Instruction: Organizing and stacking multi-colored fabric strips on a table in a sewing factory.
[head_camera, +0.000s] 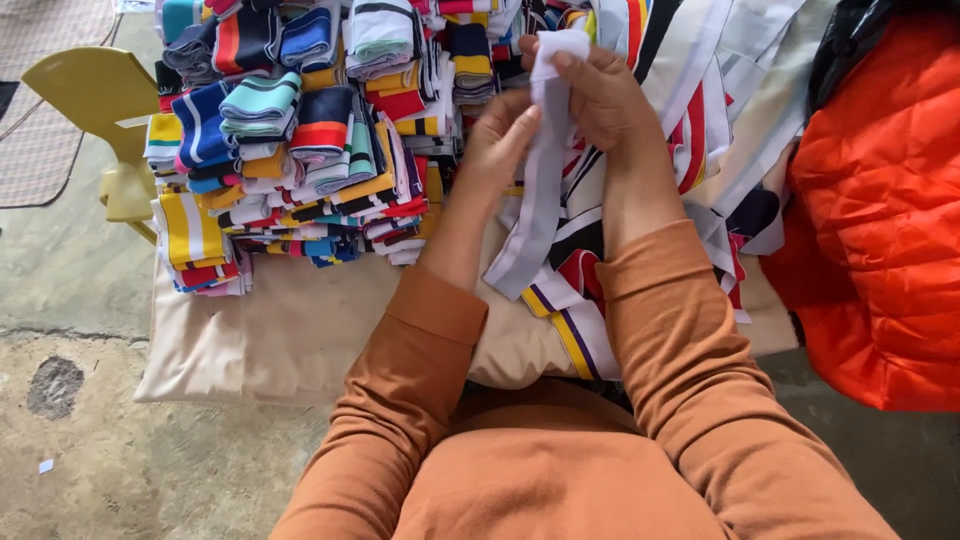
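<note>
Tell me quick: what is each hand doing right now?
Left hand: closed, pinching the pale fabric strip partway down.
Right hand: closed, gripping the strip's top end.

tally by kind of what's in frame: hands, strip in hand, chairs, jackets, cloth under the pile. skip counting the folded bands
Hands: 2, left hand and right hand, both with a grip on the strip
White strip held: 1
Yellow plastic chair: 1
Orange puffy jacket: 1
Beige cloth under the pile: 1
Total: 6
Folded striped bands: too many and overlapped to count.
</note>
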